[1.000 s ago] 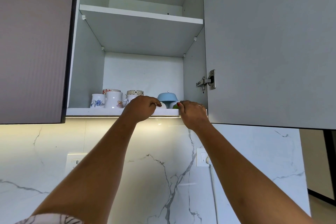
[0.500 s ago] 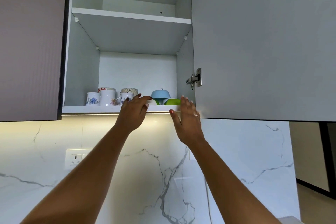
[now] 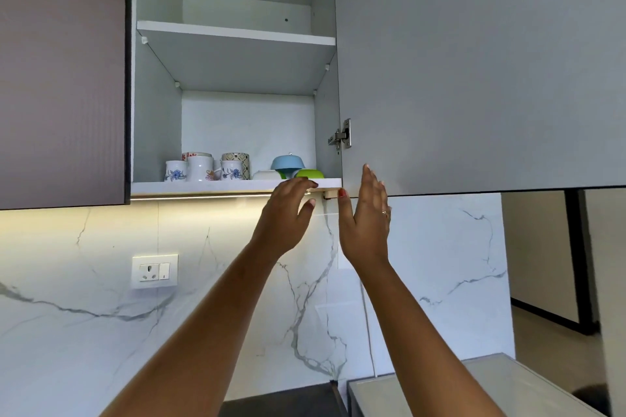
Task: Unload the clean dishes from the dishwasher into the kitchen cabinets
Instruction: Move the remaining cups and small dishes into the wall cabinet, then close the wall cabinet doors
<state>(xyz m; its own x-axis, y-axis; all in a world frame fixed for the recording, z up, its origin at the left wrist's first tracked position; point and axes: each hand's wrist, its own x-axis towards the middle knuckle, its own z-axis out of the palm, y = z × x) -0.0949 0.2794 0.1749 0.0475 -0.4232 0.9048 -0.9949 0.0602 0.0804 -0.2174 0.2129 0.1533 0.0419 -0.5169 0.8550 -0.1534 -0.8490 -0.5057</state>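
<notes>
Left hand (image 3: 288,210), right hand (image 3: 367,217) (loose-fingered) hover near shelf (image 3: 220,185).

The single view comes from a wide-angle camera on the person's head, tilted steeply upward from below the wall cabinet (image 3: 155,85). The angle shows the underside of the upper shelf (image 3: 237,64), and the lower shelf (image 3: 203,185) is seen almost edge-on. The camera is close, within arm's reach. Both forearms enter at the bottom edge and run up to the left hand (image 3: 288,213) and right hand (image 3: 366,223) near mid-frame. The swung-out cabinet door (image 3: 474,61) fills the upper right, a closed door (image 3: 61,71) the upper left. The marble backsplash (image 3: 101,332) spans the lower half, faced nearly square-on.
</notes>
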